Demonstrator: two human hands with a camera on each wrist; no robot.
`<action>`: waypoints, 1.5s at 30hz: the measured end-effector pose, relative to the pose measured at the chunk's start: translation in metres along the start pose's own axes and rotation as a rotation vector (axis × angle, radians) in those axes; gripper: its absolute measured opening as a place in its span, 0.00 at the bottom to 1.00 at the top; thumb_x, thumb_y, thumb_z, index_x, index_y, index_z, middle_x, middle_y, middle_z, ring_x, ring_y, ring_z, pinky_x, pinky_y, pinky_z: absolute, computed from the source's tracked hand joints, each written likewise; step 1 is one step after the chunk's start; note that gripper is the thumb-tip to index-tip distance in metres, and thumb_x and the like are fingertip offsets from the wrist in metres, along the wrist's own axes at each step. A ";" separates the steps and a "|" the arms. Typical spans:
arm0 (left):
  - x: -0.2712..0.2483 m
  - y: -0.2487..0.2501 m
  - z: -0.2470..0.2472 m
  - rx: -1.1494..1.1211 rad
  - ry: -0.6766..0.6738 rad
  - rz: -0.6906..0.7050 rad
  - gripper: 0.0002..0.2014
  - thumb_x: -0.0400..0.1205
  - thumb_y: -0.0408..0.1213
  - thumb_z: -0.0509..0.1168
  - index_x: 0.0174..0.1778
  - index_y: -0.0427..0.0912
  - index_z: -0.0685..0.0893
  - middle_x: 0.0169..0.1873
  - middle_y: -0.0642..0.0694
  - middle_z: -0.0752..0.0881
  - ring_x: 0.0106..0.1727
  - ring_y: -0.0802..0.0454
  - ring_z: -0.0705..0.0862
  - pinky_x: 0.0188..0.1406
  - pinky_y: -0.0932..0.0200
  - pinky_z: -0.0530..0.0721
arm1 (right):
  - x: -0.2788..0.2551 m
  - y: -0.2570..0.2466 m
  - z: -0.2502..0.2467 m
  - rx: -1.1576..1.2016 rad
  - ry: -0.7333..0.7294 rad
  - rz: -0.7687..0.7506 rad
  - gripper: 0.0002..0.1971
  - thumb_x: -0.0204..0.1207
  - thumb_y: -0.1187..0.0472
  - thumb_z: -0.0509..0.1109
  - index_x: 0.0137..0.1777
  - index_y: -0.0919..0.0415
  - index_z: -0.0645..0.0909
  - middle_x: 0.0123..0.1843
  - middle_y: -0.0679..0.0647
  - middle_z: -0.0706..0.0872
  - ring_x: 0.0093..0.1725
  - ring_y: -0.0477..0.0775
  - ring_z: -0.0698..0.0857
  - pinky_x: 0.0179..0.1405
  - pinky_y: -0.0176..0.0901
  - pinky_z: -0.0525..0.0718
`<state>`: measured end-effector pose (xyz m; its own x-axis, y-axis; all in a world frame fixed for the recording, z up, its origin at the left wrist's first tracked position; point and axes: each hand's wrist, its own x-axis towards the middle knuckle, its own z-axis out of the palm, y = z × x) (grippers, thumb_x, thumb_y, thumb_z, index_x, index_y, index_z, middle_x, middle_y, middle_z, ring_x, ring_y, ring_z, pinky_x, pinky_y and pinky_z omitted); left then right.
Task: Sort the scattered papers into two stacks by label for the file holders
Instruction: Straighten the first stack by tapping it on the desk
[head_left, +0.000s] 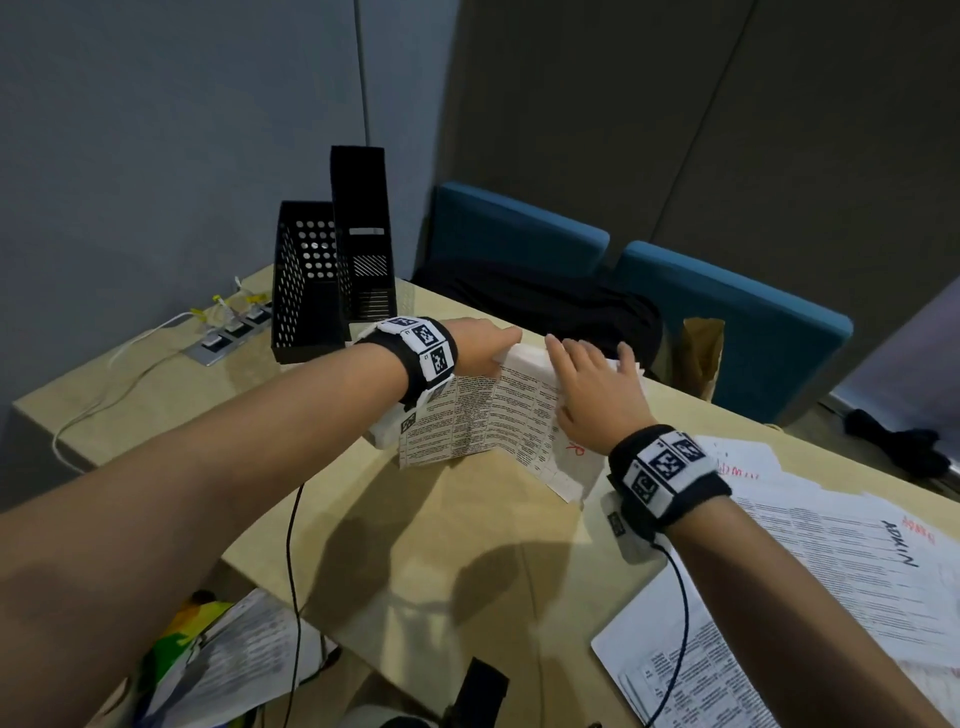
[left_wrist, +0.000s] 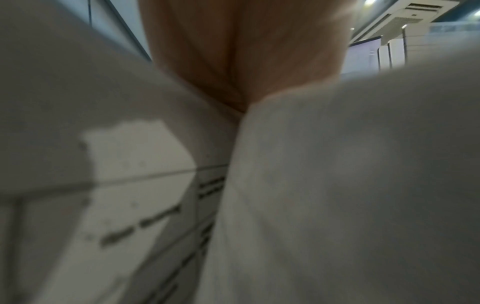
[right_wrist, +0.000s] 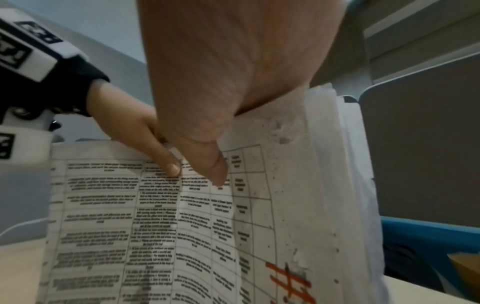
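**Both hands hold a sheaf of papers on edge at the far side of the table**

The sheaf of papers (head_left: 483, 410) stands on its lower edge on the table (head_left: 431, 525), leaning towards the person, just in front of the two black file holders (head_left: 332, 270). Its front sheet is a printed table of small text with red handwriting at the lower right corner. In the right wrist view the sheaf (right_wrist: 161, 226) shows many sheet edges fanned at its right side.

The left hand (head_left: 480, 345) grips the sheaf's top left part: in the right wrist view its thumb lies on the front sheet, with the fingers hidden behind the paper. The right hand (head_left: 592, 384) grips the top right part, its thumb pressed on the front sheet and its fingers reaching over the top edge. The left wrist view is blurred and shows only paper and part of the palm (left_wrist: 244, 57).

To the right on the table lies a spread of loose papers (head_left: 841, 561), one marked "ADMIN" in black, others marked in red that I cannot read. More papers (head_left: 228, 660) lie at the lower left, below the table edge, beside something brightly coloured.

Of the file holders, the left one is perforated with round holes and the right one is taller. Left of them a power socket panel (head_left: 228, 338) is set into the table with a white cable (head_left: 104, 395) plugged in. Beyond the table stand two blue chairs (head_left: 727, 322), with dark cloth (head_left: 550, 306) and a brown paper bag (head_left: 701, 353) by them.
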<state>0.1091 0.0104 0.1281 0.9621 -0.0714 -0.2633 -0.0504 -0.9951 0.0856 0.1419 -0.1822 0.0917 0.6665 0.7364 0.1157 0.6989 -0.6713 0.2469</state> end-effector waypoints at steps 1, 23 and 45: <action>-0.001 0.000 0.000 0.012 0.017 0.004 0.16 0.85 0.40 0.63 0.67 0.41 0.70 0.54 0.39 0.85 0.52 0.40 0.84 0.53 0.46 0.85 | 0.002 0.000 0.001 0.001 0.028 0.028 0.38 0.78 0.53 0.63 0.84 0.57 0.50 0.78 0.54 0.70 0.78 0.56 0.69 0.77 0.69 0.59; -0.026 -0.024 0.041 -1.088 0.402 -0.103 0.18 0.86 0.33 0.62 0.73 0.44 0.76 0.66 0.46 0.84 0.66 0.48 0.83 0.68 0.45 0.80 | -0.005 0.028 -0.009 1.955 0.384 0.648 0.13 0.80 0.74 0.64 0.56 0.56 0.80 0.55 0.55 0.89 0.53 0.53 0.89 0.55 0.55 0.87; -0.026 -0.002 0.055 -1.597 0.798 -0.095 0.19 0.76 0.34 0.75 0.61 0.44 0.78 0.55 0.46 0.88 0.56 0.52 0.89 0.53 0.57 0.89 | -0.013 0.008 -0.008 1.667 0.548 0.492 0.12 0.83 0.61 0.62 0.64 0.50 0.69 0.52 0.49 0.81 0.46 0.45 0.86 0.39 0.37 0.88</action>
<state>0.0697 0.0100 0.0819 0.8545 0.5058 0.1186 -0.1759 0.0669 0.9821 0.1369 -0.1958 0.0994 0.9579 0.1788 0.2247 0.2156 0.0691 -0.9740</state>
